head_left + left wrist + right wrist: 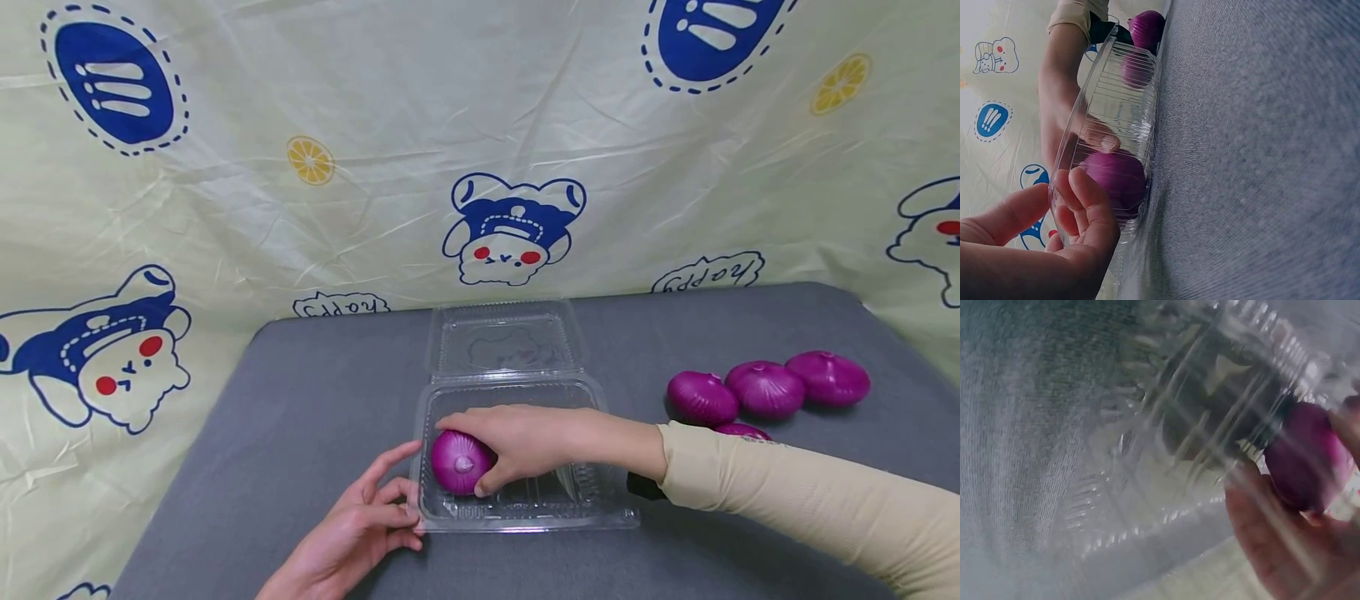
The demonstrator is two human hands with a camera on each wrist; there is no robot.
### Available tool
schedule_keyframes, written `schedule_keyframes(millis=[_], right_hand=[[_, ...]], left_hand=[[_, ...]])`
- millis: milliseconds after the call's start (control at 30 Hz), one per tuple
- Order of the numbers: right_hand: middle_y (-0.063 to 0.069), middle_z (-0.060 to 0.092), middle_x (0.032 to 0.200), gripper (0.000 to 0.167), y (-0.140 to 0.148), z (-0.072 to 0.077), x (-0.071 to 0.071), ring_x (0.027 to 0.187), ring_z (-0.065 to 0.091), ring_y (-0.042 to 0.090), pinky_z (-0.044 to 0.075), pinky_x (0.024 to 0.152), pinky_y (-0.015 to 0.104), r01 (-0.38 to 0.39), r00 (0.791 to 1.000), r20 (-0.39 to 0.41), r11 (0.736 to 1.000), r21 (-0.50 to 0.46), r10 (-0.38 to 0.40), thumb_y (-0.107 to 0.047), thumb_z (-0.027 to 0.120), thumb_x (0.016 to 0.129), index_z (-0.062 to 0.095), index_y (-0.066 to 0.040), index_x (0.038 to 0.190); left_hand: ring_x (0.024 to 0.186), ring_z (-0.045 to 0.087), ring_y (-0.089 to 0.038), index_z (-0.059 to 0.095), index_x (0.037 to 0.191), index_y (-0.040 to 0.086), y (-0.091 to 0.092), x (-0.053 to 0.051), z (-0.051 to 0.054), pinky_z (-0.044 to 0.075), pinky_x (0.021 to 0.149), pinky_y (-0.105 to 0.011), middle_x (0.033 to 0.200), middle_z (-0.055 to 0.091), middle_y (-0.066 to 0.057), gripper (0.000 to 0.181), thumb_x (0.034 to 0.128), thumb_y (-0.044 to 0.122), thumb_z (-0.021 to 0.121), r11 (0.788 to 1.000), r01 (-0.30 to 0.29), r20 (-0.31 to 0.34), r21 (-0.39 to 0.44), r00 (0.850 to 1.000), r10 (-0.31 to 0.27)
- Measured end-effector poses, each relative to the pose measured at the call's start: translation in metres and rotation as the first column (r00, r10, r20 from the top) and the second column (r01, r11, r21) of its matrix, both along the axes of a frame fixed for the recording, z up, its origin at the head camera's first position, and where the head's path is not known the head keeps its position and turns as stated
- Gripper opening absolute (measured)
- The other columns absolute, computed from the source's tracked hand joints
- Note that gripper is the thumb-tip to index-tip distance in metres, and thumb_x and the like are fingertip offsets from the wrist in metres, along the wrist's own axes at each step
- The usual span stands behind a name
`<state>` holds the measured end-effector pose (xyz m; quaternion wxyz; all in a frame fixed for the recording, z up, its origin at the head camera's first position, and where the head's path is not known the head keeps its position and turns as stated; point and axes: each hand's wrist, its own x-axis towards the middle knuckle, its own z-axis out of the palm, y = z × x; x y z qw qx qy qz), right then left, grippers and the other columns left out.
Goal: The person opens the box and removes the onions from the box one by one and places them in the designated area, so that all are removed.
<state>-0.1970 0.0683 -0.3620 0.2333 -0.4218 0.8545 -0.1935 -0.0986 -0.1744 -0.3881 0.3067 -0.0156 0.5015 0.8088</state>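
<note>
A clear plastic clamshell container point(532, 525) lies on the table with its lid point(506, 342) folded back away from me. My right hand point(525, 433) grips a purple onion point(459, 463) inside the left part of the container, fingers and thumb around its sides. At the container's left edge is my left hand point(348, 525). In the left wrist view its thumb point(1013, 215) lies at the rim and its other fingers bend against the outer wall, pinching the edge. The right wrist view, partly blurred, shows the onion point(1307, 456) between thumb and fingers.
Several more purple onions point(765, 389) sit in a cluster on the right of the grey table point(322, 392), one partly hidden behind my right sleeve point(787, 492). A printed cloth point(390, 225) hangs behind the table.
</note>
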Motion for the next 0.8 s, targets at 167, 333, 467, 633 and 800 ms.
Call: schedule_keyframes(millis=[167,333,467,633,800], right_hand=[[-0.008,0.054,0.132,0.082,-0.003,0.001,0.004,0.111,0.055,0.008,0.05,0.089,0.031,-0.045,0.999,-0.022,0.999,0.014,0.045,-0.034,0.084,0.077,0.041,-0.023,0.146],[-0.014,0.058,0.116,0.071,-0.006,0.002,0.007,0.097,0.058,0.004,0.051,0.08,0.026,-0.078,0.995,-0.066,0.997,0.013,0.079,-0.032,0.086,0.073,0.048,-0.026,0.132],[-0.015,0.057,0.11,0.067,-0.006,0.001,0.008,0.091,0.058,0.003,0.05,0.077,0.022,-0.102,0.99,-0.099,0.995,-0.01,0.101,-0.025,0.087,0.071,0.049,-0.025,0.126],[-0.015,0.055,0.108,0.066,-0.002,0.003,0.008,0.091,0.057,0.003,0.05,0.074,0.021,-0.096,0.99,-0.108,0.993,-0.069,0.088,-0.02,0.086,0.068,0.049,-0.026,0.122],[-0.015,0.058,0.11,0.067,0.006,0.011,0.006,0.095,0.057,0.005,0.051,0.074,0.023,-0.038,0.998,-0.058,0.991,-0.127,0.031,-0.02,0.084,0.072,0.048,-0.033,0.127]], left_hand=[[0.082,0.057,-0.021,0.021,0.153,0.016,0.0,0.001,0.0,0.051,0.078,-0.036,0.091,0.052,-0.004,0.075,0.0902,-0.009,0.054,1.0,0.014,-0.03,0.002,0.999,-0.014],[0.083,0.058,-0.021,0.021,0.153,0.016,-0.001,0.001,0.0,0.051,0.079,-0.036,0.091,0.053,-0.004,0.073,0.0917,-0.009,0.052,1.0,0.016,-0.031,0.003,0.999,-0.016],[0.083,0.058,-0.021,0.02,0.153,0.015,-0.001,0.001,0.0,0.051,0.078,-0.035,0.091,0.053,-0.004,0.075,0.0911,-0.009,0.053,1.0,0.013,-0.025,0.006,1.0,-0.013],[0.082,0.058,-0.021,0.02,0.154,0.015,0.0,0.001,0.0,0.051,0.078,-0.036,0.092,0.053,-0.004,0.075,0.0907,-0.009,0.053,1.0,0.006,-0.015,0.004,1.0,-0.005],[0.082,0.058,-0.022,0.021,0.153,0.015,0.0,0.0,0.001,0.051,0.078,-0.036,0.094,0.053,-0.005,0.076,0.0899,-0.008,0.056,1.0,-0.009,-0.005,-0.009,1.0,0.009]])
